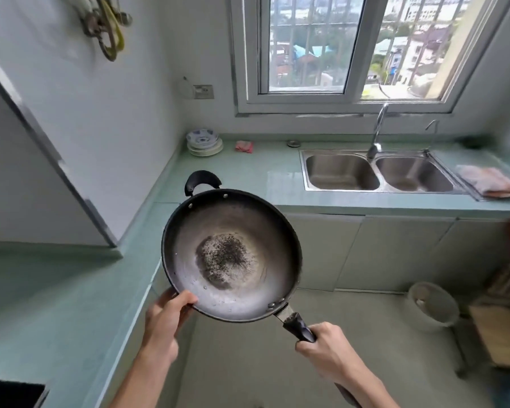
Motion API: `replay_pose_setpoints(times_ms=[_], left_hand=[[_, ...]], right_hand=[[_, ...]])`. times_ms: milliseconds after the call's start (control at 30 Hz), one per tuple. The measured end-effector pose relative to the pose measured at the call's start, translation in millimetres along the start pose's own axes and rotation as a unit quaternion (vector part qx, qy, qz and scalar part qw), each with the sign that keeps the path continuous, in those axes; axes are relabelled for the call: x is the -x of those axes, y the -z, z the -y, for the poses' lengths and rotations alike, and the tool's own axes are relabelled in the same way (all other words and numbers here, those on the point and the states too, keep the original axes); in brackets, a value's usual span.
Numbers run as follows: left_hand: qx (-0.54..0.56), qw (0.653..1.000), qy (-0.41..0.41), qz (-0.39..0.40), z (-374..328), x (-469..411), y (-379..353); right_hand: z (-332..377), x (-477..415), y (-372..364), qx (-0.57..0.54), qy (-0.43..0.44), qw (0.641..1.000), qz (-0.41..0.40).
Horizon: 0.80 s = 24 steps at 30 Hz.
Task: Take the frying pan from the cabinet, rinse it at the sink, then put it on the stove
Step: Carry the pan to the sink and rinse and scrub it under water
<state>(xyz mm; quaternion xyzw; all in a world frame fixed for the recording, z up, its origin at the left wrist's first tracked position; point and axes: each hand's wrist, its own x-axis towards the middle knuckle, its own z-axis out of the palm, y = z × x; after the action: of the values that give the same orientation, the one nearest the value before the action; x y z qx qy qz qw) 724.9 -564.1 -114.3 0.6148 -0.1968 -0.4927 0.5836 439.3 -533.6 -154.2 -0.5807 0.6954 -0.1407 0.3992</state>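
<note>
I hold a dark, worn frying pan (233, 254) in the air over the floor, beside the corner of the green countertop (71, 304). Its inside is grey with a blackened patch in the middle. My right hand (324, 351) grips the long black handle. My left hand (167, 316) steadies the near rim, thumb on the inner edge. A small black helper handle points toward the counter. The steel double sink (379, 172) with its faucet (376, 136) lies further ahead on the right, under the window. A black stove corner (9, 393) shows at the bottom left.
A stack of plates (203, 142) and a pink cloth (244, 146) sit on the counter's back corner. A dish rack with cloths (489, 182) lies right of the sink. On the floor at right stand a white bin (433, 304) and a wooden crate (504, 325).
</note>
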Motion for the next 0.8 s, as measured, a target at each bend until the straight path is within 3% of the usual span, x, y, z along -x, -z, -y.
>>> replay_pose_setpoints(times_ms=[367, 800], left_hand=[[-0.071, 0.995, 0.041, 0.059, -1, -115, -144], [-0.095, 0.993, 0.043, 0.047, -14, -211, -368]], right_hand=[[-22, -111, 64, -0.039, -0.083, 0.995, -0.040], [-66, -308, 201, -0.045, -0.049, 0.997, -0.025]])
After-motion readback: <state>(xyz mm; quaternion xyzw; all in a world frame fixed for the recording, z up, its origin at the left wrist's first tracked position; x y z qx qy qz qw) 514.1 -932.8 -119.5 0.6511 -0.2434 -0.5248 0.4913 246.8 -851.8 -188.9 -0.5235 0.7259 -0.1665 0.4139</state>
